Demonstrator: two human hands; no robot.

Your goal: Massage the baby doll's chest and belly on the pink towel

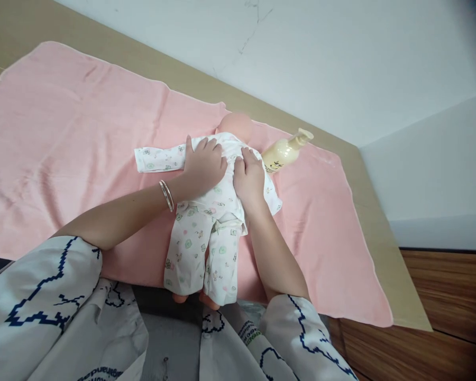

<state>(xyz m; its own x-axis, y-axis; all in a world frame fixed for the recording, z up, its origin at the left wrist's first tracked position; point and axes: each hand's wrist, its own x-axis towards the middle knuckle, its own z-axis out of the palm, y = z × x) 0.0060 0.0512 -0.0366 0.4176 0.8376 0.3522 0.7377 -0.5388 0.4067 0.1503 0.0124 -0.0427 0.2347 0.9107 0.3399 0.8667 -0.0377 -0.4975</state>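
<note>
A baby doll in a white printed romper lies on a pink towel, head away from me, feet toward me. My left hand rests flat on the doll's chest with fingers stretched toward the collar; a bracelet sits on that wrist. My right hand lies beside it on the doll's right side, fingers curled onto the fabric near the neck. One empty sleeve stretches out to the left.
A cream pump bottle lies on its side on the towel just right of the doll's head. The towel covers a tan surface against a white wall. Wooden floor shows at the right.
</note>
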